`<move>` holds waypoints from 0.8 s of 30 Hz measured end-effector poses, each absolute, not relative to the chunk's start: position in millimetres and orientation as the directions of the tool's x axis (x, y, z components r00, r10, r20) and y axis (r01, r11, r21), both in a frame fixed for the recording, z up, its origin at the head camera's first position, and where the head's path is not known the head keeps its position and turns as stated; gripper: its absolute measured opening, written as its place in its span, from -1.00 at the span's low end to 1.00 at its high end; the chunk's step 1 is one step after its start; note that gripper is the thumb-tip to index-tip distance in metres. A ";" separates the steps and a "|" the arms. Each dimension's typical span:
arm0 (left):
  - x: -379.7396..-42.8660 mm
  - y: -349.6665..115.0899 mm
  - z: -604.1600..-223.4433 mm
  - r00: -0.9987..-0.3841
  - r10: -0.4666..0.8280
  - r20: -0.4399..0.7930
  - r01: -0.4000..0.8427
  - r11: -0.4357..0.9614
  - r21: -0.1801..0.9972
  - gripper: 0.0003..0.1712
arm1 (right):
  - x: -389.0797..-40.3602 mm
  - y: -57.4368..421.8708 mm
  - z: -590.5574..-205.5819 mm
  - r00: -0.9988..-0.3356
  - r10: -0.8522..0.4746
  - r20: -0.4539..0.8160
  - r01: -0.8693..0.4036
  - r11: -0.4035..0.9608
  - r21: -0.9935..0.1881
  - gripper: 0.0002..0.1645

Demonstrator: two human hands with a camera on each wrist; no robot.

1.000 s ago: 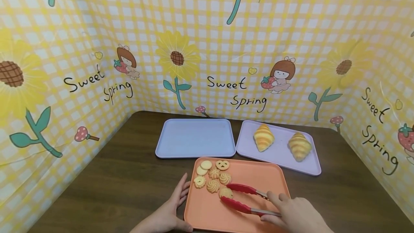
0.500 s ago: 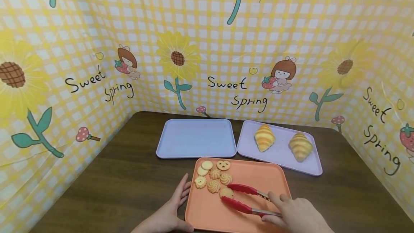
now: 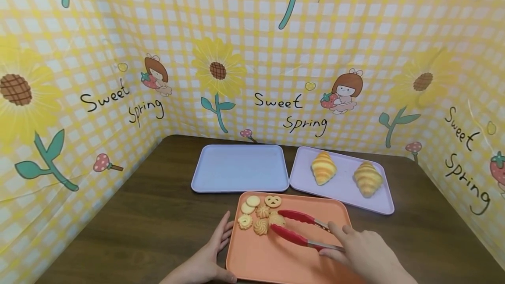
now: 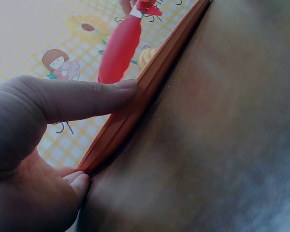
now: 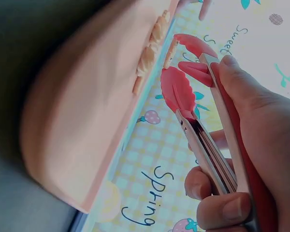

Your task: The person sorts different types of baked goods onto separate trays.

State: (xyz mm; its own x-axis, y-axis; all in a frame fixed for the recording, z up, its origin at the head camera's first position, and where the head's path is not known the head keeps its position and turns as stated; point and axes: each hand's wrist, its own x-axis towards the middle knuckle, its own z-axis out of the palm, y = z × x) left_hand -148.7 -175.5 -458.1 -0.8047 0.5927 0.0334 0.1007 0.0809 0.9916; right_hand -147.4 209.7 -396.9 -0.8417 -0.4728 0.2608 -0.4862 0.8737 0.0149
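In the head view my right hand (image 3: 364, 251) grips red-tipped metal tongs (image 3: 289, 236) over the orange tray (image 3: 292, 262). Between the tongs' tips is a round cookie (image 5: 171, 53), held above the tray, as the right wrist view shows. Behind and left of it, several cookies lie in the tray's far left corner, among them a swirled cookie (image 3: 261, 227) and a pretzel-shaped cookie (image 3: 272, 201). The held cookie hides part of the group. My left hand (image 3: 203, 260) holds the tray at its near left corner, thumb (image 4: 101, 99) against the rim and fingers along the left side.
A blue tray (image 3: 240, 168) lies behind the orange one. To its right, a lilac tray (image 3: 343, 183) bears two croissants, a yellow croissant (image 3: 324, 168) and a browner croissant (image 3: 367, 179). A checked cloth (image 3: 252, 56) walls the dark wooden table (image 3: 130, 227) at the back and sides.
The tongs have risen from the tray with the cookie between their tips, now overlapping the swirled cookie behind. My left hand stays at the tray corner.
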 end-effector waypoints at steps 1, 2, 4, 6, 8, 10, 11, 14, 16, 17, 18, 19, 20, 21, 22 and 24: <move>-148.9 -175.8 -458.2 -0.804 0.593 0.033 0.101 0.082 0.992 0.55 | -149.3 208.6 -395.5 -0.846 -0.465 0.262 -0.478 0.878 0.016 -0.39; -149.1 -175.9 -458.2 -0.805 0.592 0.033 0.101 0.083 0.991 0.55 | -151.5 207.6 -394.2 -0.849 -0.458 0.265 -0.472 0.882 0.014 -0.39; -149.0 -175.9 -458.5 -0.809 0.587 0.033 0.101 0.083 0.991 0.55 | -156.3 205.8 -391.6 -0.849 -0.450 0.278 -0.465 0.885 0.016 -0.39; -148.5 -175.7 -459.2 -0.812 0.582 0.042 0.116 0.091 0.989 0.56 | -161.2 204.6 -389.7 -0.843 -0.453 0.290 -0.467 0.884 0.022 -0.39; -148.0 -175.2 -460.0 -0.815 0.577 0.049 0.124 0.091 0.988 0.57 | -166.8 203.6 -388.8 -0.832 -0.462 0.308 -0.477 0.878 0.030 -0.40; -147.5 -174.8 -460.7 -0.818 0.573 0.053 0.128 0.091 0.988 0.57 | -172.5 202.7 -388.5 -0.823 -0.470 0.320 -0.489 0.872 0.026 -0.41; -147.4 -174.6 -461.0 -0.818 0.572 0.055 0.129 0.091 0.987 0.58 | -175.5 202.4 -388.5 -0.818 -0.475 0.323 -0.492 0.870 0.032 -0.41; -147.4 -174.1 -461.2 -0.819 0.571 0.052 0.121 0.083 0.989 0.57 | -185.3 201.4 -387.9 -0.802 -0.489 0.344 -0.503 0.863 0.055 -0.39; -147.6 -174.0 -461.1 -0.818 0.573 0.051 0.118 0.081 0.990 0.57 | -191.1 201.1 -386.7 -0.796 -0.495 0.348 -0.506 0.860 0.065 -0.38; -147.9 -174.0 -461.0 -0.817 0.574 0.053 0.121 0.081 0.989 0.58 | -194.2 200.7 -385.8 -0.797 -0.497 0.344 -0.506 0.860 0.069 -0.38; -148.1 -174.1 -460.8 -0.817 0.574 0.052 0.120 0.081 0.989 0.57 | -196.9 200.3 -384.7 -0.798 -0.497 0.340 -0.506 0.860 0.069 -0.38; -148.4 -174.2 -460.7 -0.816 0.576 0.052 0.120 0.081 0.989 0.57 | -199.2 199.9 -383.5 -0.803 -0.495 0.331 -0.503 0.862 0.065 -0.38; -148.7 -174.4 -460.5 -0.815 0.577 0.051 0.119 0.081 0.990 0.57 | -201.6 199.5 -382.3 -0.807 -0.494 0.325 -0.503 0.862 0.061 -0.39; -149.1 -174.6 -460.3 -0.814 0.579 0.050 0.119 0.082 0.990 0.57 | -203.8 199.0 -381.3 -0.809 -0.494 0.318 -0.504 0.862 0.057 -0.39; -149.5 -174.8 -460.2 -0.812 0.581 0.052 0.122 0.082 0.989 0.57 | -206.1 198.4 -380.3 -0.812 -0.493 0.311 -0.503 0.863 0.055 -0.40; -150.0 -175.3 -460.1 -0.809 0.585 0.054 0.123 0.078 0.989 0.56 | -211.1 196.8 -378.8 -0.818 -0.489 0.302 -0.498 0.866 0.051 -0.39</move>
